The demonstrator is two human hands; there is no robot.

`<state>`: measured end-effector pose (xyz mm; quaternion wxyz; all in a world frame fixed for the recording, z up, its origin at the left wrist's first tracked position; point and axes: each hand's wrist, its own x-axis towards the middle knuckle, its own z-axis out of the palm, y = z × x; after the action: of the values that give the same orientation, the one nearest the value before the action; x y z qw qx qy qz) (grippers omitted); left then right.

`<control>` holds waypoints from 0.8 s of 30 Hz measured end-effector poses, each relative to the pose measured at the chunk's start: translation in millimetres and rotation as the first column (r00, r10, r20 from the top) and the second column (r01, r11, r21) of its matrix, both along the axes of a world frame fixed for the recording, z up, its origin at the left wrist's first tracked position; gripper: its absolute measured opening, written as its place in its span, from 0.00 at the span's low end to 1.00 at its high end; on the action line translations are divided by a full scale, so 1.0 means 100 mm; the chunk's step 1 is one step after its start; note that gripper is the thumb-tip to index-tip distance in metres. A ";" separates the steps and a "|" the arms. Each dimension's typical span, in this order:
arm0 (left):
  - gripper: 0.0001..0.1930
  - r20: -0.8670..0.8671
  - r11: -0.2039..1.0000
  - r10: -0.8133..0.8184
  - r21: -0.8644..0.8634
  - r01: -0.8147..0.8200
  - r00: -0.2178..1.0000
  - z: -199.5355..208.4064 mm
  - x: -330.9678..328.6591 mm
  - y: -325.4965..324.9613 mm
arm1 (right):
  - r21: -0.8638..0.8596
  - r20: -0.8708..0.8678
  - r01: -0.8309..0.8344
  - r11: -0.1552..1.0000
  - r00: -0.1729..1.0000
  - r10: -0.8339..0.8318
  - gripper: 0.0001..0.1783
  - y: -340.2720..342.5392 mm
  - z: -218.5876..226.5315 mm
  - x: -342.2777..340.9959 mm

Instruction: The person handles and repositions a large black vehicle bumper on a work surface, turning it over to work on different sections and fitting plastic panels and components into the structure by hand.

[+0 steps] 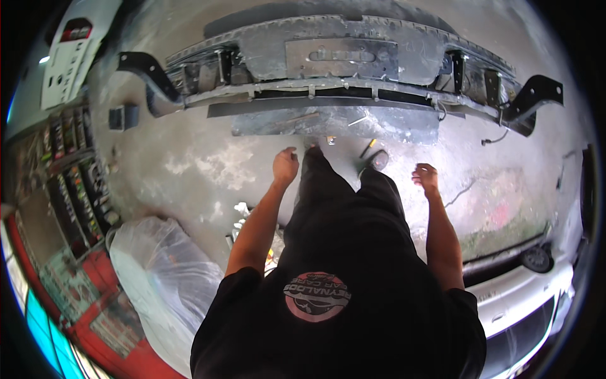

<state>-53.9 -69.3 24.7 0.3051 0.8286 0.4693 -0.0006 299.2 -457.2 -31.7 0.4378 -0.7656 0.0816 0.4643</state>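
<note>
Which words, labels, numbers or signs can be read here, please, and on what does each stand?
I won't quote wording or brands, but print shows here:
Black T-shirt: curved lettering in a round emblem, upside down.
White panel, upper left: dark lettering.
White car, lower right: marking too small to read.
Red surface, lower left: pale printed patches, too blurred.

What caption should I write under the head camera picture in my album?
The left hand and right hand hang beside the legs, apart from a long dark bumper.

Open floor [205, 180] flanks the legs [323, 183], while the long bumper assembly [341, 58] blocks the way ahead.
</note>
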 end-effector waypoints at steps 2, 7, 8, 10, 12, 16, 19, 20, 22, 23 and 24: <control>0.14 -0.005 0.997 -0.060 0.039 0.060 0.998 0.01 0.28 0.26 | -0.033 0.021 -0.002 0.999 1.000 0.002 0.12 0.46 0.14 -0.31; 0.10 -0.131 0.941 -0.300 0.121 0.316 0.945 -0.14 0.67 0.74 | 0.069 0.145 -0.145 0.987 0.980 0.134 0.13 1.64 0.41 -0.94; 0.11 -0.093 0.923 -0.357 0.120 0.367 0.929 -0.28 0.75 0.78 | 0.030 0.194 -0.209 0.977 0.961 0.200 0.12 1.75 0.39 -0.97; 0.12 -0.178 0.864 -0.478 0.083 0.497 0.860 -0.53 0.89 0.88 | -0.012 0.218 -0.292 0.956 0.933 0.287 0.11 2.17 0.51 -1.13; 0.12 -0.160 0.830 -0.542 0.047 0.555 0.825 -0.60 0.93 0.98 | -0.004 0.228 -0.354 0.935 0.910 0.345 0.09 2.42 0.66 -1.29; 0.14 -0.233 0.706 -0.670 0.095 0.702 0.705 -0.59 0.90 1.13 | -0.001 0.311 -0.451 0.893 0.848 0.429 0.08 2.54 0.76 -1.51; 0.14 -0.208 0.678 -0.698 0.117 0.726 0.685 -0.51 0.82 1.17 | -0.022 0.235 -0.391 0.920 0.893 0.385 0.09 2.35 0.77 -1.59; 0.12 -0.092 0.707 -0.685 0.157 0.689 0.723 -0.46 0.76 1.19 | -0.047 0.160 -0.335 0.941 0.927 0.338 0.09 2.27 0.74 -1.58; 0.12 -0.035 0.755 -0.651 0.064 0.652 0.758 -0.27 0.69 1.18 | -0.061 0.126 -0.280 0.958 0.950 0.286 0.09 2.08 0.70 -1.57; 0.11 0.020 0.793 -0.608 -0.038 0.608 0.794 -0.17 0.64 1.14 | -0.083 0.089 -0.228 0.970 0.968 0.235 0.10 1.97 0.67 -1.57; 0.11 0.012 0.790 -0.612 -0.032 0.612 0.791 -0.06 0.61 1.11 | -0.114 0.097 -0.226 0.967 0.967 0.238 0.11 1.83 0.60 -1.56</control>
<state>7.1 41.3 18.9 0.3029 0.9306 0.1760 -0.1066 143.2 -274.5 28.1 0.3447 -0.8154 -0.0092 0.4650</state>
